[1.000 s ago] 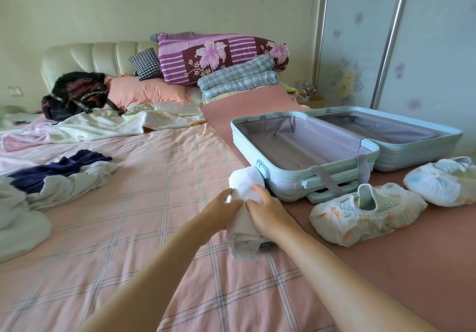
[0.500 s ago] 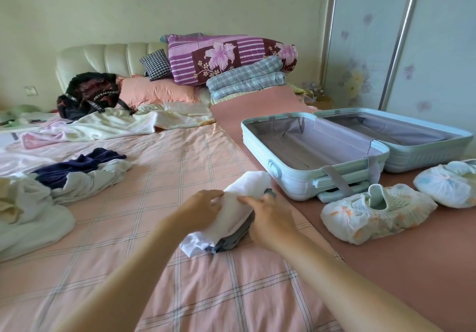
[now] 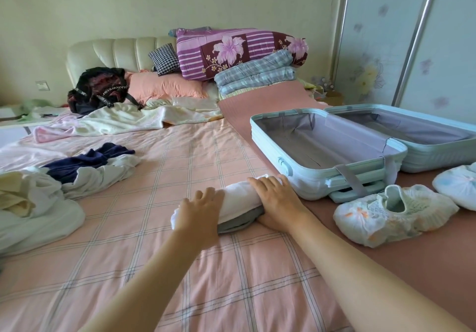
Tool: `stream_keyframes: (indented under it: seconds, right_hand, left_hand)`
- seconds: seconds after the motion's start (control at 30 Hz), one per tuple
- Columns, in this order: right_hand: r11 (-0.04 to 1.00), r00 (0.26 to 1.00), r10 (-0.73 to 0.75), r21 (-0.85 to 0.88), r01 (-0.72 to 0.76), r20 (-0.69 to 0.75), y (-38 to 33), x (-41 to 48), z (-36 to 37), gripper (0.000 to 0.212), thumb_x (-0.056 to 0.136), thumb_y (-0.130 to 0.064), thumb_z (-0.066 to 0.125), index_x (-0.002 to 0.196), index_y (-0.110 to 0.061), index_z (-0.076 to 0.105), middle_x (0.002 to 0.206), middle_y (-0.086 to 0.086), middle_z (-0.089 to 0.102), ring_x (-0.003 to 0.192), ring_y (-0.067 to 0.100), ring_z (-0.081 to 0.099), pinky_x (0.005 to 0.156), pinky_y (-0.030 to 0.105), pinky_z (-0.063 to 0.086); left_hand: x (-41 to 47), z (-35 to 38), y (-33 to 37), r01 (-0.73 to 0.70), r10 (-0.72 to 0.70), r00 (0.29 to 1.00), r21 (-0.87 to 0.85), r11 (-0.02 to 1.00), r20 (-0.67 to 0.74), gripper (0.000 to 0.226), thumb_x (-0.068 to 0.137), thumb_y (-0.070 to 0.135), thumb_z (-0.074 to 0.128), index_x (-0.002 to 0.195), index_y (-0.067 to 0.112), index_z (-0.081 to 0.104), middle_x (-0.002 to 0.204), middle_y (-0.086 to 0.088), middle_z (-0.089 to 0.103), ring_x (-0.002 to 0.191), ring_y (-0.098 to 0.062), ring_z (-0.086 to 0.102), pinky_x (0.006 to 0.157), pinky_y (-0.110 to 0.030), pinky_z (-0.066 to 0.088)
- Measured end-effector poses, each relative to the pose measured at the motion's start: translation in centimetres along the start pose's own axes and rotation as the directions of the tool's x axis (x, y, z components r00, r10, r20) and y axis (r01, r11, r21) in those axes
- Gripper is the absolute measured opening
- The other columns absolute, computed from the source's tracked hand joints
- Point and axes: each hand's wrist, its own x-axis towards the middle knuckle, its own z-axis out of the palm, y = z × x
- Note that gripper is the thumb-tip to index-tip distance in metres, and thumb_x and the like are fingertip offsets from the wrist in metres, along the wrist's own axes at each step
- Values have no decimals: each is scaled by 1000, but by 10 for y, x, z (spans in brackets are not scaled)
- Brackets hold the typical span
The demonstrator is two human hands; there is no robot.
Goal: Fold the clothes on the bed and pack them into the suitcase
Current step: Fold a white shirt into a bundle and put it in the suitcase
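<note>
A bed covered with a pink checked sheet [image 3: 144, 228] fills the room, and a plain dusty-pink mat lies along its right side.

Near the middle of the bed lies a white garment rolled into a tight bundle with a grey layer under it [image 3: 237, 200], its far end just beside the suitcase. The left hand [image 3: 198, 210] lies flat on the bundle's near-left end, fingers straight and slightly spread. The right hand [image 3: 275, 197] presses on the far-right part, fingers straight along the top and thumb low against the grey layer.

The light-blue hard-shell suitcase [image 3: 309, 177] lies open on the mat, and both halves show only grey lining, so nothing appears to be packed yet. This bundle looks finished and ready to go in.

Much is left. At the left a crumpled navy and white heap of clothes [image 3: 98, 166] and a cream and white heap [image 3: 31, 202] lie unfolded, with pale pink and cream cloth [image 3: 116, 122] strewn farther back. Near right of the suitcase sit two shoes in pale printed covers [image 3: 391, 215]; whether they are to be packed I cannot tell.
</note>
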Motion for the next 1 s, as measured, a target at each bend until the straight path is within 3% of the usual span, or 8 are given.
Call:
stream_keyframes:
  seconds: [0.07, 0.13, 0.23, 0.3, 0.5, 0.6, 0.7, 1.0]
  right_hand:
    - [1000, 1000, -1, 11, 1, -16, -3, 7, 1, 80, 59, -49, 64, 132, -21, 52, 112, -1, 58, 101, 25, 55, 90, 44, 44]
    - [999, 999, -10, 37, 8, 31, -5, 10, 4, 75, 62, -51, 64, 132, -26, 50, 120, -1, 52, 109, 25, 51, 90, 43, 43]
    - [995, 990, -33, 98, 19, 139, -6, 13, 4, 79, 72, -35, 67, 141, -31, 31, 139, -1, 39, 128, 25, 39, 89, 42, 48]
    - [996, 986, -40, 84, 27, 162, -6, 15, -3, 77, 78, -23, 65, 143, -31, 27, 136, -2, 39, 125, 25, 40, 85, 42, 50]
    - [994, 995, -83, -73, 78, -61, 19, 28, -73, 73, 74, -34, 73, 140, -29, 41, 120, -4, 53, 109, 24, 52, 67, 31, 39]
    - [989, 983, -55, -147, 29, -177, 63, 41, -113, 77, 66, -32, 77, 134, -29, 42, 118, -3, 53, 103, 24, 53, 60, 31, 43]
    - [990, 987, 9, -140, -32, -161, 118, 46, -133, 79, 74, -27, 74, 142, -30, 33, 129, -1, 46, 115, 26, 48, 71, 38, 52]
    - [970, 977, 211, -123, -210, -4, 277, 28, -78, 71, 75, -19, 74, 137, -25, 39, 125, 5, 44, 114, 31, 47, 77, 46, 54]
  left_hand:
    - [4, 5, -9, 14, -14, 1000, -24, 1000, 28, 100, 69, 50, 70, 148, 22, 17, 143, 4, 31, 122, -22, 43, 95, -37, 45]
    - [4, 10, -11, 26, -18, 998, -108, 994, 67, 113, 59, 67, 68, 149, 26, 13, 144, 8, 31, 122, -22, 46, 93, -39, 47]
    - [6, 16, -11, 48, -39, 998, -199, 979, 48, 99, 63, 58, 68, 146, 34, 20, 140, 11, 41, 111, -21, 54, 84, -39, 51]
    - [9, 13, -17, 54, -45, 998, -260, 964, 40, 90, 64, 49, 68, 143, 35, 28, 132, 11, 50, 103, -20, 58, 75, -32, 47]
    - [36, -54, -36, -76, 27, 988, -323, 943, -152, 72, 69, 48, 71, 136, 39, 45, 113, 16, 62, 88, -14, 62, 64, -26, 43]
    - [67, -99, -19, -115, 21, 957, -313, 943, -289, 76, 68, 43, 72, 138, 41, 45, 120, 17, 61, 95, -18, 62, 65, -28, 41]
    - [110, -123, 18, -182, 61, 929, -307, 934, -365, 74, 69, 39, 71, 139, 39, 47, 122, 13, 62, 99, -22, 62, 68, -29, 43]
    - [260, -98, 147, -313, 263, 935, -200, 929, -238, 74, 73, 47, 71, 138, 32, 38, 129, 6, 57, 106, -24, 63, 85, -40, 55]
